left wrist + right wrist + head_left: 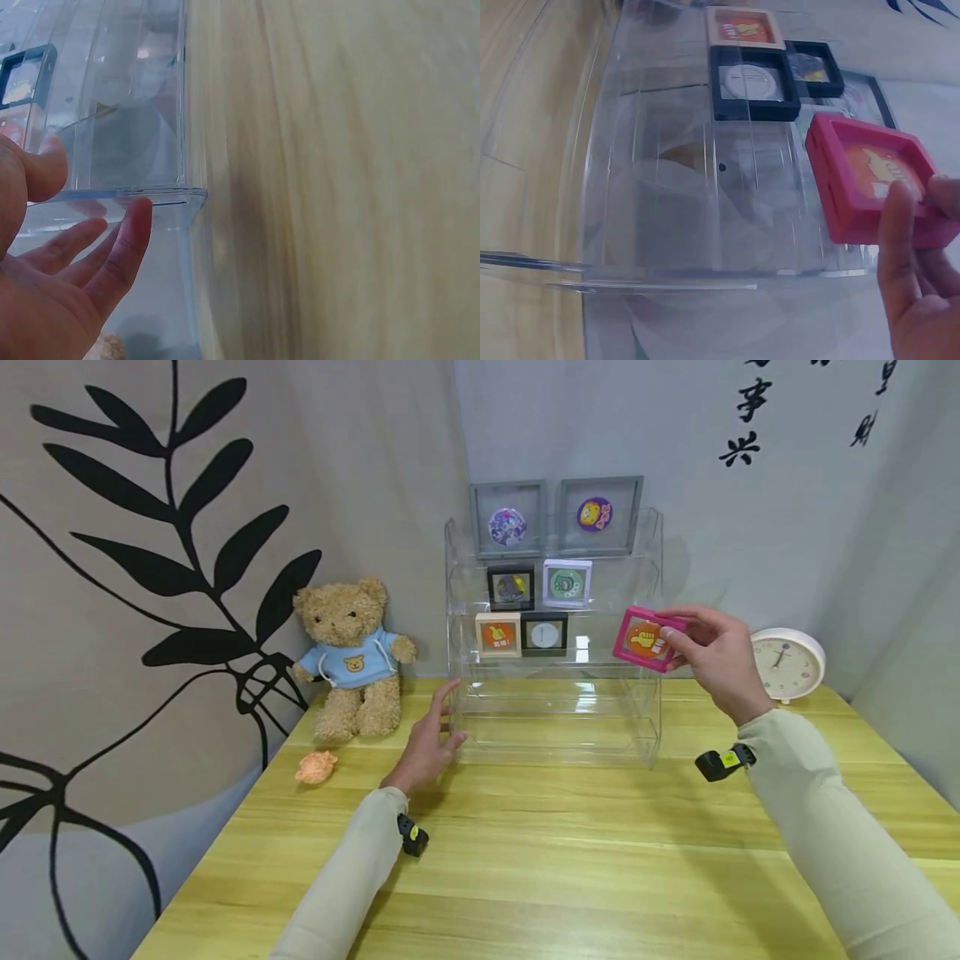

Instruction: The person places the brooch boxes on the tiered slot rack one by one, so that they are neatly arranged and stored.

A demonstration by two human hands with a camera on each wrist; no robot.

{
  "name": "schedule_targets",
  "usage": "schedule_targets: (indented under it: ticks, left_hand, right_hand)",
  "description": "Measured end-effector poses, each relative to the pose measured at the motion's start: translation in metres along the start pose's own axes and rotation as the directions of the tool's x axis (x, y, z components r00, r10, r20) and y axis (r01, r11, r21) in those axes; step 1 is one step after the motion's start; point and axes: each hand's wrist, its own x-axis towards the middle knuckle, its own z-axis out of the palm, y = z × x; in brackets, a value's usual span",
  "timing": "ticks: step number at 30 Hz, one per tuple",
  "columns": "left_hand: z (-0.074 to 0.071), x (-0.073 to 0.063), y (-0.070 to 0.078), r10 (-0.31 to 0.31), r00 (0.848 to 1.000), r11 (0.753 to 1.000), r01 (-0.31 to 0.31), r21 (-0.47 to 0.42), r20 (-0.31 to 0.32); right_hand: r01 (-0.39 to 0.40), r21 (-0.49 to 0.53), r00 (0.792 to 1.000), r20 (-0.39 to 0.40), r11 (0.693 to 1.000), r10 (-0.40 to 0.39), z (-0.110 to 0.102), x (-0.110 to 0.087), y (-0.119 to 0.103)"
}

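My right hand [716, 652] pinches a pink square frame [628, 647] between thumb and fingers, slightly tilted, in front of the right end of the clear acrylic rack [555, 747]. An orange badge with a yellow thumbs-up shows inside that frame. In the right wrist view the pink frame [840, 195] is held at its near edge. My left hand [429, 743] is at the rack's left side panel, its fingers loosely extended. The left wrist view puts its fingertips [136, 217] at the panel's edge; whether they press on it, I cannot tell.
On the rack's tiers stand a cream frame [498, 636], a black frame [544, 650], a dark frame [511, 588], a lilac frame [567, 583] and two grey frames [510, 497] [600, 493]. A teddy bear [352, 660], an orange ornament [316, 767] and a white clock [787, 664] flank it.
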Motion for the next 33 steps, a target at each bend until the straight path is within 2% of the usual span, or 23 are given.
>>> schedule_targets:
  ticks: [4, 9, 18, 25, 33]
  left_hand:
    - [-0.001, -0.001, 0.001, -0.001, 1.0, 1.0, 0.001, -0.001, -0.002]
    - [-0.003, -0.001, 0.001, -0.014, 1.0, 1.0, 0.014, -0.015, -0.001]
    - [-0.003, -0.001, 0.001, -0.004, 1.0, 1.0, 0.005, -0.014, 0.012]
    - [-0.003, 0.0, 0.0, 0.0, 1.0, 1.0, 0.0, -0.017, 0.012]
    - [-0.001, 0.0, -0.002, -0.011, 1.0, 1.0, 0.011, -0.012, 0.014]
  right_hand:
    - [0.055, -0.138, 0.998, 0.026, 0.989, -0.051, 0.012, 0.01, -0.007]
    - [0.093, -0.242, 0.995, 0.045, 0.966, -0.084, 0.026, 0.026, -0.015]
    - [0.11, -0.3, 0.993, 0.064, 0.947, -0.095, 0.042, 0.048, -0.015]
    - [0.113, -0.385, 0.992, 0.101, 0.916, -0.08, 0.053, 0.064, -0.013]
    - [0.106, -0.456, 0.992, 0.105, 0.884, -0.066, 0.061, 0.067, -0.006]
